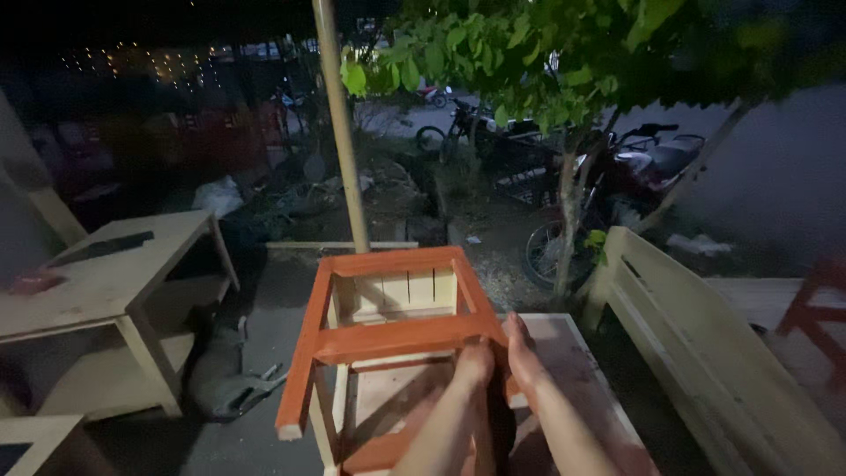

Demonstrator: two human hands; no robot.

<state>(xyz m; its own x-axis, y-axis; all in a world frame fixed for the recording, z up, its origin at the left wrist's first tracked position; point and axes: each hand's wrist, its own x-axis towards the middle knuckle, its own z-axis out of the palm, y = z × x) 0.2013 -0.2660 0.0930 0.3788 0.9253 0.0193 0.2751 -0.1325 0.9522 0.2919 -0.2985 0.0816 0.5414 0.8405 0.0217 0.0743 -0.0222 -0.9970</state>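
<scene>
An orange-painted wooden stool frame (388,339) with pale unpainted slats stands on a reddish-stained work surface (586,379) in front of me. My left hand (476,363) is closed around the right end of the frame's front crossbar. My right hand (520,348) lies just beside it, fingers stretched over the frame's right corner and gripping it. Both forearms come in from the bottom edge. A dark shape between my arms is too dim to make out.
A pale wooden table (115,282) with a dark flat tool on it stands at left. A wooden bench back (696,353) runs along the right. A pole (342,132), a small tree (568,203) and parked motorbikes (634,167) stand behind. Clamps lie on the ground (251,388).
</scene>
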